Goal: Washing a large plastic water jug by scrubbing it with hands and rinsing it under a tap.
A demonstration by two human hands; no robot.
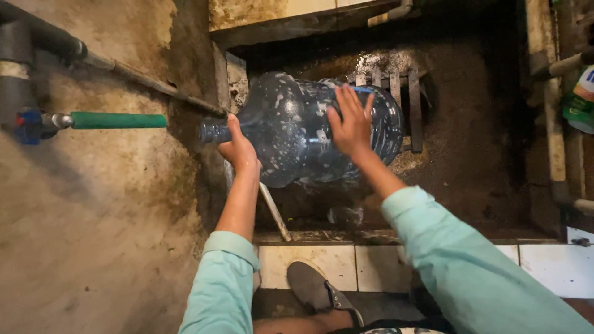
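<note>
**Gripping a soapy water jug over a wet drain pit**

Holding a large, round, blue-tinted clear plastic water jug (309, 127) on its side, suds streaked across its wall, neck pointing left. Left hand (238, 150) clenched around the narrow neck close to the mouth, thumb over the top. Right hand (351, 124) laid flat and open against the jug's broad belly, fingers (346, 102) spread, pressing rather than grasping. Both arms in pale teal long sleeves (458, 266), the left cuff pushed back from the forearm.

Jug raised above a dark, wet sunken floor (470, 142), its far end close to a rusty slatted metal grate (405, 93). Beneath the jug, a thin pale pipe (275, 213) slanting down to a white tiled ledge (337, 263). Grey slip-on shoe (315, 287) planted just below that ledge. Off to the left, a green hose end (117, 120) jutting from a grey tap with a blue fitting (28, 124) on a stained concrete wall (93, 235), well apart from the jug's mouth. Green and white container (580, 99) partly cut off at the right edge.
</note>
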